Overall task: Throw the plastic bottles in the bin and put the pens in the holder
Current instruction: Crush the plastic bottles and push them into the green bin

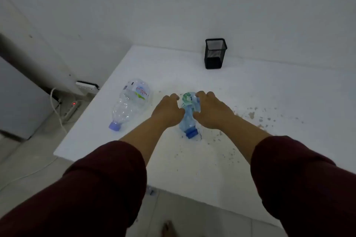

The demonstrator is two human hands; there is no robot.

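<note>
A small crumpled blue bottle with a green label and a blue cap lies on the white table, cap toward me. My left hand presses on its left side and my right hand on its right side, squeezing it between them. To the left lies a bigger clear bottle with a purple cap, untouched. A black mesh pen holder stands empty-looking at the table's far edge by the wall. No pens and no bin are in view.
Brown specks and stains dot the table's right part. On the floor at left are a power strip with a red light, a white cable and a grey cabinet. White walls close the back.
</note>
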